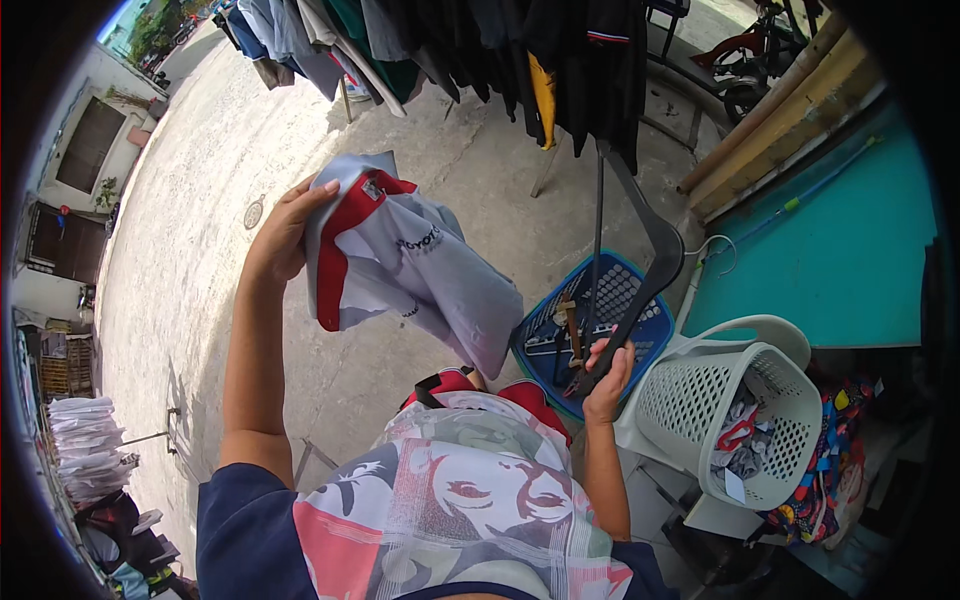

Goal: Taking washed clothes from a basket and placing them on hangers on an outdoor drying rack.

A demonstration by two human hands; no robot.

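Observation:
A light grey shirt [440, 255] with a red inner collar band hangs from my left hand [285, 232], whose fingers close on its collar edge. My left arm reaches out to the left, so the cloth drapes toward the middle. In my right hand [612, 382] is a black clothes hanger [660, 255], gripped near one end and tilted upward. Shirt and hanger are apart. Just beyond my right hand stands a blue plastic basket [655, 335], holding hangers and a few small items that I cannot make out fully.
Dark and light clothes [480, 50] hang on a rack ahead. At right, a pale perforated laundry basket [680, 400] with clothes rests on a white plastic chair [785, 335], beside a teal board [830, 260]. White garments [90, 445] hang at far left. A motorbike [745, 60] stands back right.

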